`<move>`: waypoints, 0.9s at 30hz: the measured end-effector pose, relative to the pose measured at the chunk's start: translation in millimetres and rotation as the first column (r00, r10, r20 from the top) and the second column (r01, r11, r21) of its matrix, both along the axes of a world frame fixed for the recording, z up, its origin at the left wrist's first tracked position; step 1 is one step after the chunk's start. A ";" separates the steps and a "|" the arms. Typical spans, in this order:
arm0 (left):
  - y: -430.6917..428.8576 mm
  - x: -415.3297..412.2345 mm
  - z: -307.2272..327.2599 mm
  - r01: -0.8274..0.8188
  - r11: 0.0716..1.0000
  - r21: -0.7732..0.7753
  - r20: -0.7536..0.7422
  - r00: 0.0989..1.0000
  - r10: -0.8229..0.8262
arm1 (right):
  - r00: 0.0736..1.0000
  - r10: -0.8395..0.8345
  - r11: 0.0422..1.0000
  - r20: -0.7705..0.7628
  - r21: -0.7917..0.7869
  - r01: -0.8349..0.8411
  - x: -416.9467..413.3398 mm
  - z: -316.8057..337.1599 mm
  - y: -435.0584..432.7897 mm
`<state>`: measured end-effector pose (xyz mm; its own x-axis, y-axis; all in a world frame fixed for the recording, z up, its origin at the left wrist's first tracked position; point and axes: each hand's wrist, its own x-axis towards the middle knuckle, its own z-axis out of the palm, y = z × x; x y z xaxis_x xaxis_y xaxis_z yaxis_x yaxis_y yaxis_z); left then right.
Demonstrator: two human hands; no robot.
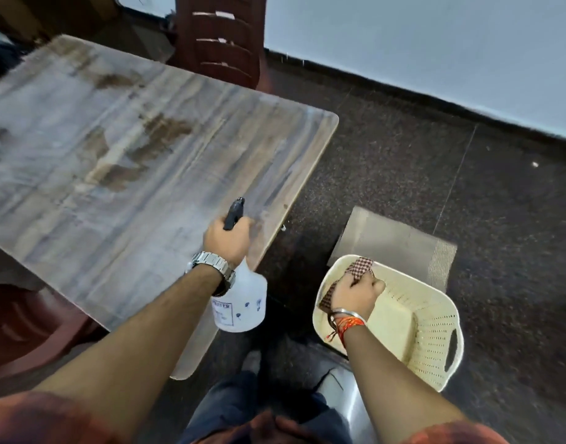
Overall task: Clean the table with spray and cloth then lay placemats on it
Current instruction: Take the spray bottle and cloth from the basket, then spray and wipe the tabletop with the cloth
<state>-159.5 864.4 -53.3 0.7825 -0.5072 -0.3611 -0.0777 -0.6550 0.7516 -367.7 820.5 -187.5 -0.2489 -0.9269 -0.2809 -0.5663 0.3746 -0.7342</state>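
1. Two bare forearms reach out from the bottom edge, one to each hand.
2. One left hand [227, 238], with a metal watch on its wrist, has its fingers clamped round the neck of one white spray bottle [241, 302]; its black nozzle points toward 12 o'clock, over the desk's near right edge.
3. Bottle label: blurred, only letters like "TER" show.
4. One right hand [355, 294], at 3 o'clock from the bottle, has its fingers closed on one checked cloth [360, 267] inside one cream perforated basket [435, 334].
5. One grey placemat stack [400, 241] lies on the floor at 12 o'clock from the basket; its count cannot be told.
6. One wood-grain desk [131, 155] shows wet streaks.
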 end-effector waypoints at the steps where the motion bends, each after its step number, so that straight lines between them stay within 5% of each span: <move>1: 5.2 10.5 1.8 -0.013 1.000 0.002 0.009 1.000 0.013 | 1.000 0.019 0.999 -0.004 -0.049 -0.019 8.0 8.5 0.0; 12: 91.7 133.3 14.6 0.003 0.992 0.123 -0.033 0.999 0.001 | 0.985 0.156 0.876 -0.067 -0.452 -0.170 131.5 55.2 41.5; 19: 137.9 196.3 12.3 0.198 0.958 0.208 -0.063 0.980 -0.189 | 0.984 0.148 0.868 -0.102 -0.462 -0.179 211.8 52.5 89.5; 22: 147.3 215.5 7.2 0.207 0.940 0.271 -0.023 0.978 -0.208 | 0.910 0.369 0.742 -0.189 -0.529 -0.412 230.6 55.2 102.7; 27: 156.9 238.5 -2.4 0.211 0.923 0.322 -0.036 0.977 -0.211 | 0.666 0.654 0.591 -0.360 -0.306 -0.746 259.0 50.5 114.5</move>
<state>79.0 1021.3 -55.7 0.6698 -0.5165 -0.5335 -0.2402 -0.8305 0.5025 -108.7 935.1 -137.0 0.5225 -0.8433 0.1258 -0.6656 -0.4956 -0.5579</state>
